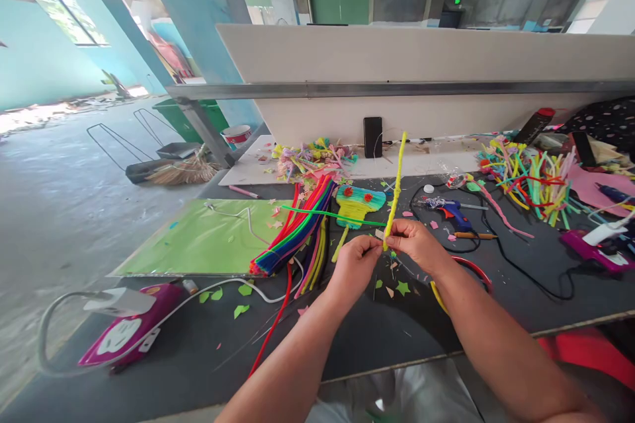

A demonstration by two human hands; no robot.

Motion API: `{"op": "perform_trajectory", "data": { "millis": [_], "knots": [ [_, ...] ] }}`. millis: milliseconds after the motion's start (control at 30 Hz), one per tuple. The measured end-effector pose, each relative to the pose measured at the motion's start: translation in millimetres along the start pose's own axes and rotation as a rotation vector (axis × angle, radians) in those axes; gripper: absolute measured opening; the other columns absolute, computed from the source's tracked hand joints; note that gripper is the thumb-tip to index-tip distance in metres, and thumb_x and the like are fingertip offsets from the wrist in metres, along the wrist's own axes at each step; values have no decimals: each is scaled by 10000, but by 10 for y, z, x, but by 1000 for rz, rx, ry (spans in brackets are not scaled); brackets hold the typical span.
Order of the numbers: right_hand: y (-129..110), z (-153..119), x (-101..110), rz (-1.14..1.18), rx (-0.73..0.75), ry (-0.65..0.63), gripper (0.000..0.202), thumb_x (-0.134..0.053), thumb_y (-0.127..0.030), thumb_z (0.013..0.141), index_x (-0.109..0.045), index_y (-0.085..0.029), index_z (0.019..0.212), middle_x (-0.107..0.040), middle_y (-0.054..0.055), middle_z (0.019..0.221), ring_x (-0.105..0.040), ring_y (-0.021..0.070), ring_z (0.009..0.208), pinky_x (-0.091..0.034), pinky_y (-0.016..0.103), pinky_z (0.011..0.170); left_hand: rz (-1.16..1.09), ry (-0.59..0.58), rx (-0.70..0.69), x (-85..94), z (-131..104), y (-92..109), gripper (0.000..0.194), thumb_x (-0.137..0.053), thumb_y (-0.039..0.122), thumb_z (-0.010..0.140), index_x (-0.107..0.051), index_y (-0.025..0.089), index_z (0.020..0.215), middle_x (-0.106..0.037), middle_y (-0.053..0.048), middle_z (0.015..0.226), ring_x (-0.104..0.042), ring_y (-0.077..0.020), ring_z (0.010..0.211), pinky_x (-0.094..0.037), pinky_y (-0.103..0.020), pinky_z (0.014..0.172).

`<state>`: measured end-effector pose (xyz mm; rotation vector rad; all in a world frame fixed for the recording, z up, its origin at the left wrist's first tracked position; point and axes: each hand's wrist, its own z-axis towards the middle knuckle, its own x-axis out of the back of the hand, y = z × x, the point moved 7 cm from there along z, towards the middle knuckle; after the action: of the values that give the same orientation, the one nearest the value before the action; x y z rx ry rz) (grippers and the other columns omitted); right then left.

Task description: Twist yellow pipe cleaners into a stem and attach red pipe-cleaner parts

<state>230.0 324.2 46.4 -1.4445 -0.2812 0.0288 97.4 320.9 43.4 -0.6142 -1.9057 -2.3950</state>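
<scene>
Head view: fanned bundle of coloured pipe cleaners [297,231] left of centre, then the blue-and-yellow craft piece [361,203] near mid-frame. Just right of centre, my left hand [356,268] and right hand [417,244] come together, fingertips pinching the lower end of an upright yellow stem [397,192]; glue gun [449,211] lies farther right.

Two hands [358,264], two magenta boxes [159,317], one broom [184,170] and one white bucket [237,137] show.
</scene>
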Motion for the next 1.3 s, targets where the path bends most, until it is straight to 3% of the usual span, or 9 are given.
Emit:
{"op": "perform_trajectory", "data": {
  "millis": [233,400,600,733,967,1133,1300],
  "knots": [
    [32,0,-25,95,1,28,153,-656,-309,750,-589,-173,736,-539,-33,660,-466,111,609,-352,238,591,-145,-78,132,-10,-11,-105,192,-578,310,796,-630,137,732,-467,28,604,-376,-82,564,-280,-205,518],
    [64,11,-113,258,25,-95,146,-696,-278,730,-607,-163,728,-546,-20,679,-497,124,666,-388,253,661,-435,-183,218,-115,-59,-187,228,-619,336,791,-574,125,720,-420,37,595,-299,-53,516,-203,-203,482],
    [-27,-16,-161,461,181,-160,219,-752,-358,700,-637,-173,709,-470,5,777,-463,126,694,-413,259,640,-922,-430,357,-363,-182,-63,231,-676,300,763,-553,113,706,-375,43,558,-239,-34,468,-126,-197,444],
    [-78,-38,-250,601,190,-200,275,-777,-394,667,-623,-167,656,-435,7,788,-447,129,723,-416,261,661,-1111,-516,416,-457,-257,42,211,-712,247,729,-552,110,715,-406,30,574,-265,-27,457,-109,-184,429],
    [-72,-20,-288,685,164,-246,245,-773,-362,687,-630,-164,675,-433,-1,803,-448,100,671,-417,238,610,-1097,-464,451,-409,-247,-13,165,-697,220,753,-611,81,730,-491,-13,616,-313,-20,452,-117,-182,422],
    [-93,-29,-266,652,142,-282,227,-774,-345,691,-645,-158,704,-462,2,815,-478,101,682,-429,231,598,-1088,-530,481,-434,-265,-33,173,-684,241,768,-636,75,760,-498,-13,624,-286,-11,440,-105,-177,413],
    [-127,-28,-278,628,148,-297,191,-746,-320,733,-653,-154,744,-492,-6,750,-495,100,664,-418,230,611,-1093,-448,396,-378,-229,-22,162,-705,227,740,-613,94,734,-482,3,596,-280,-15,451,-119,-170,417]
  ]
}}
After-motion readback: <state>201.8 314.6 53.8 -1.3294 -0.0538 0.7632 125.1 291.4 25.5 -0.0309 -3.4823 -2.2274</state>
